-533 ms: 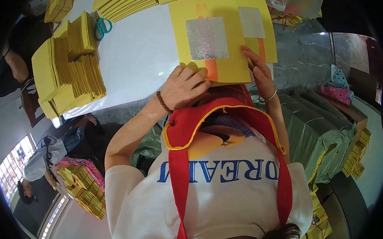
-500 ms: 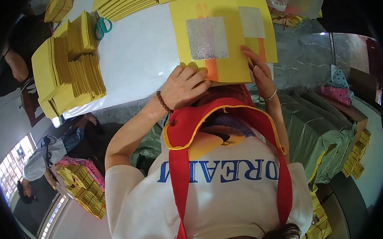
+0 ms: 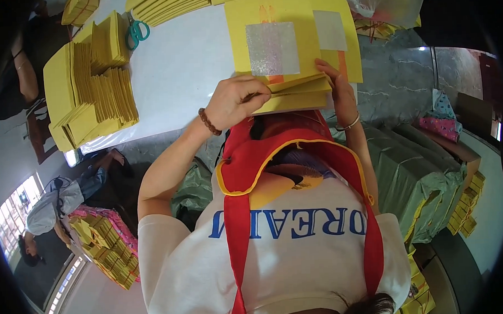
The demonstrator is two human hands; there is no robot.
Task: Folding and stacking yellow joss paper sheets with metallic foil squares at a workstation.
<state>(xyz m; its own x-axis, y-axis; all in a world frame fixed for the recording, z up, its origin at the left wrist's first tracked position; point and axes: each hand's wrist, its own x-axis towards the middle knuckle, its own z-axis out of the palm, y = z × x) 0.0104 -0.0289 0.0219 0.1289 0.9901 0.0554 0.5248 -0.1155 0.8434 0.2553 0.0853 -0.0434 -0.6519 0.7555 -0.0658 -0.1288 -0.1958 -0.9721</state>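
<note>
A yellow paper sheet (image 3: 305,42) with a silvery square and an orange stripe lies at the table's near edge, on top of more yellow sheets. My left hand (image 3: 239,98), with a beaded bracelet at the wrist, is closed on its near edge. That edge is raised and bent back in a flap (image 3: 302,86), with paper layers showing below it. Along the right side of the sheet rests my right hand (image 3: 341,91), its fingers stretched out and touching the edge. A second yellow sheet (image 3: 350,46) with a silvery patch sticks out beneath, to the right.
Folded yellow paper stacks (image 3: 60,81) stand at the table's left, with teal-handled scissors (image 3: 138,34) beside them. More yellow stacks (image 3: 169,2) lie at the far edge. A clear plastic bag (image 3: 390,2) is at far right. Green wrapped bundles (image 3: 409,178) stand right of me. Another person (image 3: 51,205) is at left.
My left hand has gone from lying on the sheet to pinching its near edge, which is now lifted and bent away from me. My right hand stays at the right edge.
</note>
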